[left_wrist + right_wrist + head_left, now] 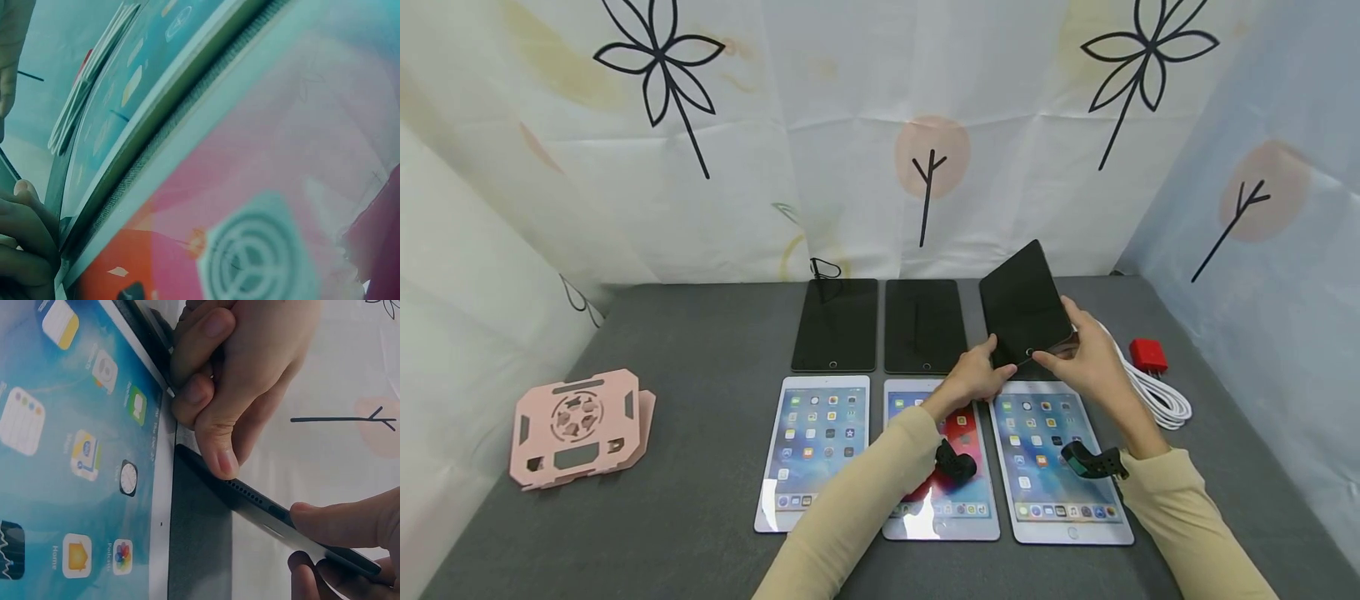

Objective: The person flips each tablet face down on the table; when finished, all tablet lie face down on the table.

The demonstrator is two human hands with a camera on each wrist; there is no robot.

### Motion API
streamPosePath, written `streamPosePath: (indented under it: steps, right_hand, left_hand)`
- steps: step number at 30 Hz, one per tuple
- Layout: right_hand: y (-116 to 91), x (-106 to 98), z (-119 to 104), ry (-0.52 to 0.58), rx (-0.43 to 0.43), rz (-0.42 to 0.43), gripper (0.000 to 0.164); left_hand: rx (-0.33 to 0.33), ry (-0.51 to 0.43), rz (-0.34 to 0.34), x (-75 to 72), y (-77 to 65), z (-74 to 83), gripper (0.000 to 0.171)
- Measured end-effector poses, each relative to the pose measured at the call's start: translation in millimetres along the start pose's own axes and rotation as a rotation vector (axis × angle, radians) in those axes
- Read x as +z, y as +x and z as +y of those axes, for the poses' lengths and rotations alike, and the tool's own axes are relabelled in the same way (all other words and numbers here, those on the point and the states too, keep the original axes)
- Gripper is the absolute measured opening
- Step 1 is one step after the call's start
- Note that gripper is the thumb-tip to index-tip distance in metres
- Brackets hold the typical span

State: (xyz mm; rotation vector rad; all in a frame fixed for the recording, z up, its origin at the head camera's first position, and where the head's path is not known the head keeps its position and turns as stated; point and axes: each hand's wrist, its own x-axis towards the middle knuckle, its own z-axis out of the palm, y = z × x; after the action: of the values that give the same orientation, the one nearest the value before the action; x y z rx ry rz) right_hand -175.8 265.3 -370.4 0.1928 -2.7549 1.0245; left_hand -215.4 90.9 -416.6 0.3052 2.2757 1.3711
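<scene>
A person's L hand (973, 375) pinches the lower-left corner of a tilted dark tablet (1026, 300), R hand (1093, 358) the lower-right, thumb & fingers closed to its thickness, prob. so neither side sags. It's just R of the middle dark tablet (925, 325), right side tipped up; can't tell if its L edge meets the tabletop (700, 350). Just L of that middle one: another dark tablet (835, 329). Nearside, three lit tablets (1063, 467), presumably spaced to match. White cable (1165, 402), well R, prob. kept clear.
</scene>
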Motion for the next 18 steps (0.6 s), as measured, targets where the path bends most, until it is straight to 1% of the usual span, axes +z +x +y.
streamPosePath:
  steps: [3, 7, 14, 18]
  right_hand:
    - [-0.5, 0.2, -1.8, -0.007, -0.004, 0.002, 0.086]
    - [-1.8, -0.3, -4.5, 0.002, 0.010, 0.004, 0.088]
    - [-3.2, -1.4, -9.5, 0.006, 0.020, 0.016, 0.086]
    - [-1.4, -1.2, -12.6, 0.005, 0.002, 0.018, 0.086]
  left_hand:
    - [0.004, 0.007, -0.001, 1.2, 0.0, 0.8, 0.069]
    - [0.016, -0.006, -0.012, 2.8, -0.6, 1.8, 0.068]
    - [0.015, -0.053, -0.004, 7.2, 0.6, 0.9, 0.067]
    - [0.035, -0.073, -0.031, 5.2, 1.9, -1.8, 0.067]
